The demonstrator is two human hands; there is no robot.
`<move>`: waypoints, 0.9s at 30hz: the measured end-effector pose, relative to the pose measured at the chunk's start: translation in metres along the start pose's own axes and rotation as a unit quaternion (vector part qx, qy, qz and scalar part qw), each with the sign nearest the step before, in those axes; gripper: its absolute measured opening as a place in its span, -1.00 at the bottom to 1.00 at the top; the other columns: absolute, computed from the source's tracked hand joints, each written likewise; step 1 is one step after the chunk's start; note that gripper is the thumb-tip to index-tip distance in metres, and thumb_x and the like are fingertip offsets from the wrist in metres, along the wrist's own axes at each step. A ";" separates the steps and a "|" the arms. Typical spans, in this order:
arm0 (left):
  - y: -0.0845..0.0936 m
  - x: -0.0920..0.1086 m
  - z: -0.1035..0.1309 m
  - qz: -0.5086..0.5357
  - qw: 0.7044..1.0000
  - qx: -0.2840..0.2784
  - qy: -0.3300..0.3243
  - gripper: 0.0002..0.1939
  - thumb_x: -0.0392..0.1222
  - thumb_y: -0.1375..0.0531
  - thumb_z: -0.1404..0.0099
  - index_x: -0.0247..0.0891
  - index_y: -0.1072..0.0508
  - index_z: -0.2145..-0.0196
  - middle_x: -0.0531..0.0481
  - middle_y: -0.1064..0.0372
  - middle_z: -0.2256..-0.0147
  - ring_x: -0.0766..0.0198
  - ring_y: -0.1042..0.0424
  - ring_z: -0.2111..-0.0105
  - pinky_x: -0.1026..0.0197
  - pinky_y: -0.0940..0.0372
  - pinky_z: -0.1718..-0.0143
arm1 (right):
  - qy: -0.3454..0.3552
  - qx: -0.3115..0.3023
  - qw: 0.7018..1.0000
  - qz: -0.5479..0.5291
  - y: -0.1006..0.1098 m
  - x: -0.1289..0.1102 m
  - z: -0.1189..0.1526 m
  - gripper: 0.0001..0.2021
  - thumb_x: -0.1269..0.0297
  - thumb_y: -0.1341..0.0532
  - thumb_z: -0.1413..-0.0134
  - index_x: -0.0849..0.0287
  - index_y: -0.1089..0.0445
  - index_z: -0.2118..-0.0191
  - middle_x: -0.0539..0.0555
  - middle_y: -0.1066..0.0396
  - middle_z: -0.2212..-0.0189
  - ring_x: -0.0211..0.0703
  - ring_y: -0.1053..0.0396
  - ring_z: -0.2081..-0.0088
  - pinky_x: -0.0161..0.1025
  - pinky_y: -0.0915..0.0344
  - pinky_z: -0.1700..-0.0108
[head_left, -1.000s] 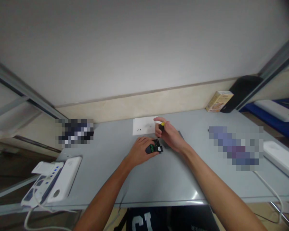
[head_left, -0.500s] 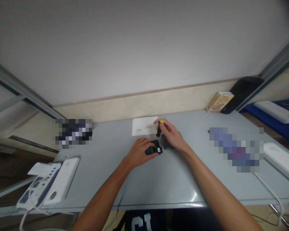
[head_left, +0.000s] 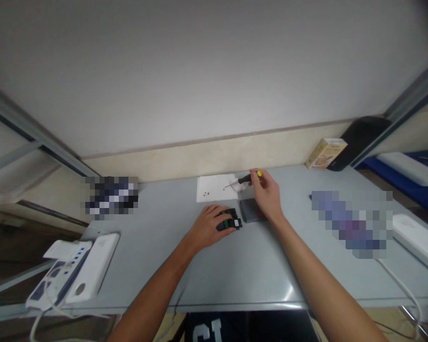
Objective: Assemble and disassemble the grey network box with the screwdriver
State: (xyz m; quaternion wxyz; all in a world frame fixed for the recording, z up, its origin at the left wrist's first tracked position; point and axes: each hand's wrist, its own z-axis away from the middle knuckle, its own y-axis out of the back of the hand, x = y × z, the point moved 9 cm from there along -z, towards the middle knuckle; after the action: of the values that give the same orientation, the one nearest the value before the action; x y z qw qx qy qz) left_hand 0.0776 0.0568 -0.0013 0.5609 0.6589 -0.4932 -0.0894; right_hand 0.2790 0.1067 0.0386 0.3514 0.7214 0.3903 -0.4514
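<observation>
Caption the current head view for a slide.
Left hand holds a dark device; right hand points a screwdriver over white paper dotted with small dark pieces.

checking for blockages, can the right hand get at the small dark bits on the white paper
Probably yes, with the screwdriver: the right hand holds it, its shaft over the white paper, and nothing visible blocks the small dark bits.

The left hand [head_left: 211,226] partly hides the black device [head_left: 231,223].
</observation>
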 end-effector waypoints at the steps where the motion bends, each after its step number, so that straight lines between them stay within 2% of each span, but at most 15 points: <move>1: 0.001 0.001 0.000 0.011 1.000 0.001 0.000 -0.69 0.04 -0.27 -0.36 -0.09 -0.52 0.00 -0.09 -0.44 -0.12 0.05 -0.39 -0.11 -0.09 -0.24 -0.17 | 0.000 -0.006 1.000 0.011 -0.001 0.002 0.000 -0.56 -0.11 -0.16 -0.25 0.15 -0.48 0.03 0.04 -0.47 0.40 -0.20 -0.32 0.44 -0.26 -0.23 0.37; 4: 0.008 0.000 0.000 0.064 0.998 0.014 0.009 -0.72 -0.02 -0.24 -0.38 -0.10 -0.50 -0.01 -0.12 -0.41 -0.13 0.06 -0.34 -0.15 -0.10 -0.19 -0.24 | -0.008 -0.029 0.999 0.033 -0.007 0.006 0.001 -0.55 -0.13 -0.15 -0.26 0.14 -0.49 0.02 0.07 -0.50 0.39 -0.17 -0.35 0.44 -0.25 -0.24 0.37; 6: 0.016 -0.005 0.000 0.101 0.993 0.046 0.026 -0.77 -0.07 -0.17 -0.43 -0.12 -0.49 0.01 -0.13 -0.41 -0.12 0.07 -0.33 -0.16 -0.11 -0.19 -0.25 | -0.009 -0.035 0.999 0.030 -0.008 0.006 0.002 -0.55 -0.12 -0.16 -0.25 0.14 -0.49 0.03 0.08 -0.51 0.37 -0.16 -0.36 0.42 -0.25 -0.24 0.37; 9: 0.030 -0.025 0.003 0.126 0.978 0.142 0.088 -0.78 -0.12 -0.07 -0.48 -0.15 -0.49 0.05 -0.13 -0.45 -0.03 0.11 -0.37 -0.09 -0.08 -0.26 -0.19 | -0.013 -0.032 0.999 -0.005 -0.007 0.004 0.001 -0.56 -0.12 -0.17 -0.25 0.16 -0.48 0.05 0.08 -0.48 0.37 -0.17 -0.36 0.42 -0.27 -0.22 0.40; 12: 0.036 -0.051 0.011 0.111 0.952 0.222 0.180 -0.81 -0.14 -0.14 -0.43 -0.17 -0.47 0.06 -0.10 -0.47 0.08 0.14 -0.42 0.05 0.04 -0.38 0.01 | -0.039 -0.049 0.996 -0.060 -0.010 0.005 0.002 -0.58 -0.12 -0.17 -0.24 0.14 -0.47 0.09 0.01 -0.40 0.47 -0.22 -0.27 0.50 -0.28 -0.17 0.46; 15: 0.033 -0.063 0.013 0.101 0.942 0.230 0.221 -0.81 -0.14 -0.21 -0.36 -0.16 -0.50 0.08 -0.06 -0.48 0.15 0.18 -0.43 0.16 0.11 -0.40 0.15 | -0.060 -0.088 0.988 -0.116 -0.019 0.006 0.005 -0.59 -0.14 -0.17 -0.24 0.10 -0.46 0.09 -0.04 -0.34 0.54 -0.25 -0.18 0.56 -0.29 -0.10 0.50; 21: 0.032 -0.063 0.013 0.107 0.945 0.229 0.207 -0.86 -0.11 -0.21 -0.37 -0.18 -0.54 0.25 -0.03 -0.52 0.24 0.18 -0.46 0.17 0.13 -0.38 0.17 | -0.069 -0.112 0.982 -0.138 -0.027 0.004 0.011 -0.57 -0.17 -0.20 -0.19 0.10 -0.47 0.10 -0.05 -0.32 0.55 -0.25 -0.18 0.54 -0.31 -0.10 0.50; 27: 0.035 -0.059 0.012 0.103 0.947 0.242 0.186 -0.84 -0.12 -0.20 -0.39 -0.18 -0.56 0.28 -0.02 -0.54 0.28 0.17 -0.47 0.19 0.06 -0.39 0.10 | -0.071 -0.113 0.981 -0.138 -0.026 0.008 0.010 -0.57 -0.16 -0.20 -0.21 0.11 -0.48 0.09 -0.04 -0.34 0.54 -0.27 -0.18 0.54 -0.31 -0.09 0.51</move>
State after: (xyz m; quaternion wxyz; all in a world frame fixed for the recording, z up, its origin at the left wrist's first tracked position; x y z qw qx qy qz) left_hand 0.0210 0.0974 -0.0019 0.4724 0.7254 -0.4521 0.2151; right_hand 0.2543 0.1118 0.0232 0.3918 0.5826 0.5086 -0.4985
